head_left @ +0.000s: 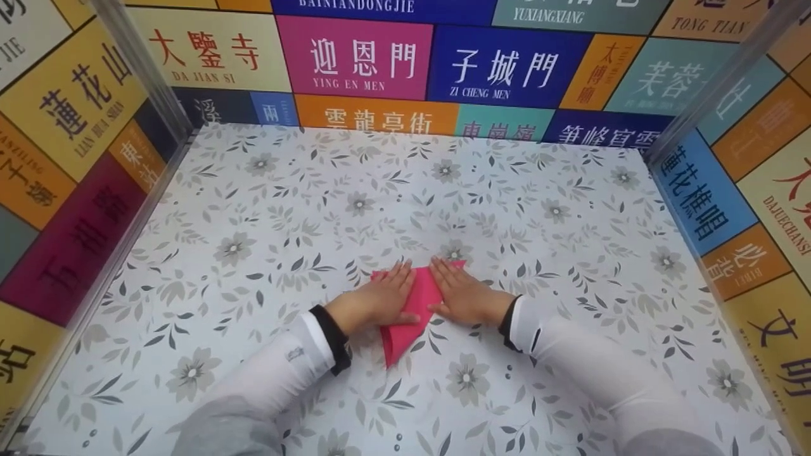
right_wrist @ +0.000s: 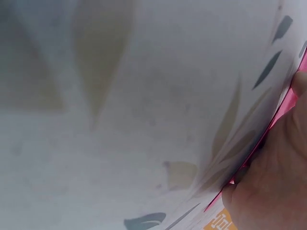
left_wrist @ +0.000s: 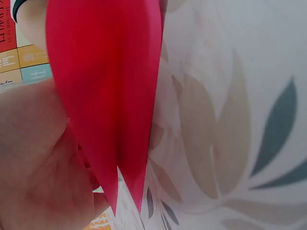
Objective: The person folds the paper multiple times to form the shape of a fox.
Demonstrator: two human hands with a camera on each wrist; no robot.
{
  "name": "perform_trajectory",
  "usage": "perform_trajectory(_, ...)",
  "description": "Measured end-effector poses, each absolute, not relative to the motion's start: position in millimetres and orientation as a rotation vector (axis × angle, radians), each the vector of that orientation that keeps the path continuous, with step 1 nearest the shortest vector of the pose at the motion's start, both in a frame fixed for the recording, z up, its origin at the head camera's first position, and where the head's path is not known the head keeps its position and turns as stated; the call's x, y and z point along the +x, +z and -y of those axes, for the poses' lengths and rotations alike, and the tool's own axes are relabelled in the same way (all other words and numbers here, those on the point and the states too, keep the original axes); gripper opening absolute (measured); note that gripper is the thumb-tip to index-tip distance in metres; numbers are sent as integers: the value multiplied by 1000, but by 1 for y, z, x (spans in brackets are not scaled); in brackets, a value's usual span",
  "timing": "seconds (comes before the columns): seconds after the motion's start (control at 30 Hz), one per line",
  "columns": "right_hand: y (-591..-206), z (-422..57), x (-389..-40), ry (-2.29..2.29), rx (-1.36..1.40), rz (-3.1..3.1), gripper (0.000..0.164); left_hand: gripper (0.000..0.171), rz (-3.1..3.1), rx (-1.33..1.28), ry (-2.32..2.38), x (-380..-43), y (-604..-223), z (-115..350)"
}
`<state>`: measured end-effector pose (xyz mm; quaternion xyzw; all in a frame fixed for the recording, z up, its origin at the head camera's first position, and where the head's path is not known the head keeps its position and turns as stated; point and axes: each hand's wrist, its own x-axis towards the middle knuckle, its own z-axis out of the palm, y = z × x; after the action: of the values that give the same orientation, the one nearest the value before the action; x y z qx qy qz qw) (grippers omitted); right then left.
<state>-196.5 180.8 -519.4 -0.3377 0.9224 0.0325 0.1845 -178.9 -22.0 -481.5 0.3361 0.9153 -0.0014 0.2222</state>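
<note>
A folded sheet of pink-red paper (head_left: 423, 297) lies on the floral tabletop, roughly triangular with one point toward me. My left hand (head_left: 383, 296) rests on its left part, fingers straight and thumb toward the middle. On its right part my right hand (head_left: 464, 292) lies with fingers extended, pressing it down. The left wrist view shows the paper's layers (left_wrist: 103, 86) standing apart along a curved, raised fold beside the left hand (left_wrist: 36, 163). Only a thin edge of paper (right_wrist: 283, 112) shows beside the right hand (right_wrist: 273, 167) in the right wrist view.
A white tabletop (head_left: 304, 209) with grey flowers and leaves spreads around the hands. Panels of coloured blocks with printed characters (head_left: 361, 57) stand at the back and both sides. Clear strips (head_left: 142, 69) run along the corners.
</note>
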Motion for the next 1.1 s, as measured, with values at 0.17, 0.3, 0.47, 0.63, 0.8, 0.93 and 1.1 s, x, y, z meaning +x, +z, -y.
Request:
perform_trajectory(0.17,-522,-180,-196,102,-944,-2594,81,94,-2502,977,-30,-182,-486,12)
perform_trajectory(0.3,-524,-179,-197,123,-958,-2605,82,95,-2497,984,-88,-182,-488,9)
perform_trajectory(0.47,-522,-180,-197,89,-954,-2602,82,96,-2508,989,-133,-181,-491,7)
perform_trajectory(0.63,-520,-180,-196,113,-938,-2605,81,97,-2525,985,-171,-180,-493,5)
perform_trajectory(0.8,-515,-179,-194,108,-940,-2610,80,98,-2531,973,-214,-180,-495,3)
perform_trajectory(0.93,-514,-179,-193,92,-916,-2606,80,98,-2534,976,-233,-180,-497,3)
perform_trajectory(1.1,-516,-179,-194,81,-925,-2612,81,99,-2548,1007,-239,-179,-499,4)
